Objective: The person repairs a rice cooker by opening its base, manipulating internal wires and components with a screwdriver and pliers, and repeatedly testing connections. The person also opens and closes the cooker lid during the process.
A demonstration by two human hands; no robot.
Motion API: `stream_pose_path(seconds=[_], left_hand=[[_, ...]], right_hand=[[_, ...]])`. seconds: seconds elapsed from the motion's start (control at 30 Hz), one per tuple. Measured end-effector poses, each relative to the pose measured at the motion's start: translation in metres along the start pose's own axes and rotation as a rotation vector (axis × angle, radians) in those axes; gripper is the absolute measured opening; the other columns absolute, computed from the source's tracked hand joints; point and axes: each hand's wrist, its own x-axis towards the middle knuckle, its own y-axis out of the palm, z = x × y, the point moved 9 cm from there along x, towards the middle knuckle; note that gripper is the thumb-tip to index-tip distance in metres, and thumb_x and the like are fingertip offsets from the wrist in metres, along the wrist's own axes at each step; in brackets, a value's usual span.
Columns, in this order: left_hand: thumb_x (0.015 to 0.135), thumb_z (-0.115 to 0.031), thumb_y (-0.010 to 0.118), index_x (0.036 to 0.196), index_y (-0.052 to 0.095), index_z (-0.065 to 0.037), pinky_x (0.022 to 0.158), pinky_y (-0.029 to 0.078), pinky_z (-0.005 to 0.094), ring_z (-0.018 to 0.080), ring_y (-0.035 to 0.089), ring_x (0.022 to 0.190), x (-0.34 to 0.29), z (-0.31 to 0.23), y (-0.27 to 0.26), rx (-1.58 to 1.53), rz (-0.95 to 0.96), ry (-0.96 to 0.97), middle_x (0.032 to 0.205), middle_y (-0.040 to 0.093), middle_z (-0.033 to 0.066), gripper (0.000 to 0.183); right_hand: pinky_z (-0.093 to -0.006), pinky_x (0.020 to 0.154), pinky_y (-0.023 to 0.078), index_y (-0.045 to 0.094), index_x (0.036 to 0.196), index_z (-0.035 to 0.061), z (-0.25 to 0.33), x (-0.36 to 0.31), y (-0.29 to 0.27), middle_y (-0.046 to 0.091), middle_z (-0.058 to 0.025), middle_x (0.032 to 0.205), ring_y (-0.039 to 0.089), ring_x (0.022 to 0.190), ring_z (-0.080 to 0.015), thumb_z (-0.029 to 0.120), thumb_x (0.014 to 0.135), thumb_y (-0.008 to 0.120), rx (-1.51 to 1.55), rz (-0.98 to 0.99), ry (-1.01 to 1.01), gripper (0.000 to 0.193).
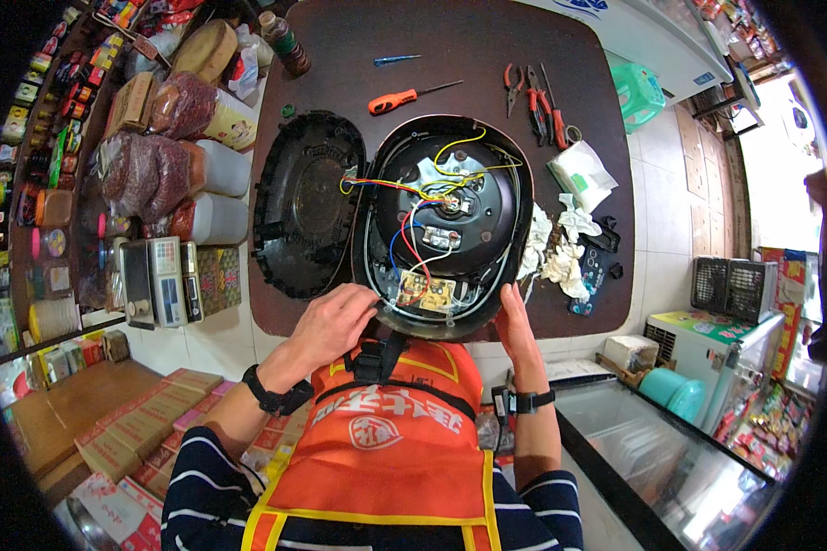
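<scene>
An opened black rice cooker body (526, 197) lies on the table with its inside facing up. Yellow, red, blue and white wires run across it, and a small circuit board (427, 290) sits at its near end. Its oval black cover (308, 202) lies to the left, still joined by wires. At the near left rim, my left hand (333, 323) has its fingers curled together against the edge. Flat along the near right side rests my right hand (520, 332), fingers stretched out and touching the cooker. The undersides of both hands are hidden.
An orange screwdriver (413, 96) and a small blue screwdriver (396, 61) lie at the far side of the brown table (340, 46). Pliers (514, 89) and cutters (537, 103) are far right. Crumpled tissues (562, 260) lie right of the cooker; a bottle (285, 44) stands far left.
</scene>
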Motion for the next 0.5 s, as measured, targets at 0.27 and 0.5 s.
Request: stream_pose_path(seconds=[0.27,0.5], left_hand=[[0.097,-0.006,0.077,0.118,0.067,-0.003,0.083,0.062,0.0462,0.0396,0.073,0.097,-0.0001,0.0039,0.0014,-0.045,0.042,-0.06,0.109,0.072,0.0157,0.023],[0.097,-0.005,0.076,0.117,0.067,-0.002,0.082,0.061,0.0466,0.0404,0.072,0.096,0.0014,0.0012,0.0017,-0.052,0.048,-0.053,0.107,0.071,0.0161,0.022]], right_hand=[[-0.0461,0.123,0.042,0.021,0.18,0.017,-0.0003,-0.0006,0.0005,0.04,-0.0035,0.176,0.043,0.156,-0.0224,0.052,0.115,0.059,-0.035,0.001,-0.006,0.083],[-0.0452,0.124,0.041,0.021,0.18,0.0188,-0.0044,0.0005,-0.004,0.041,-0.0033,0.175,0.043,0.156,-0.0216,0.052,0.115,0.058,-0.052,-0.009,0.012,0.082]])
